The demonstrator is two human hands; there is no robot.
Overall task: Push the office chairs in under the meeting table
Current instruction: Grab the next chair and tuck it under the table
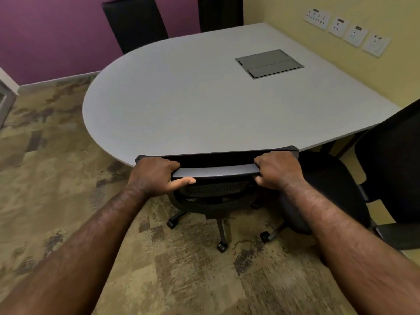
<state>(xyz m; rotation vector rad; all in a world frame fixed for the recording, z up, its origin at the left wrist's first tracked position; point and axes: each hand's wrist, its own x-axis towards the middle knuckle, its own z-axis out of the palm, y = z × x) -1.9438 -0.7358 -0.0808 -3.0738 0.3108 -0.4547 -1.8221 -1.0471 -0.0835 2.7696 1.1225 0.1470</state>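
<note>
Head view, looking down over the near edge of the meeting table (193,105). Left edge: a grey frame (5,103) is cut off by the picture border, hard to identify. Patterned carpet (56,178) is blurred toward the bottom. Far side, against the purple wall (45,30): two black chair backs (136,21), tops cut off, seats hidden behind the tabletop. Office chair (216,164) in the middle sits at the table's near curved edge; its seat is hidden under the backrest and tabletop, only the top rail, some mesh, the star base and castors (221,246) showing. Left hand (156,176) is clamped on the left end of the top rail, fingers curled over the front and out of sight, thumb laid along the underside. Left forearm runs up from the bottom-left corner, nearly straight. Right hand (278,170) is closed on the right end of the same rail, knuckles up, fingertips tucked below and hard to make out. Right forearm comes in from the bottom-right corner and covers part of a second chair (336,178), angled beside the table with its seat outside the edge and its back cut off at the right border. Grey hatch (269,63) is set flush in the tabletop. Wall sockets (347,31) on the yellow wall, upper right, detail too small to read.
</note>
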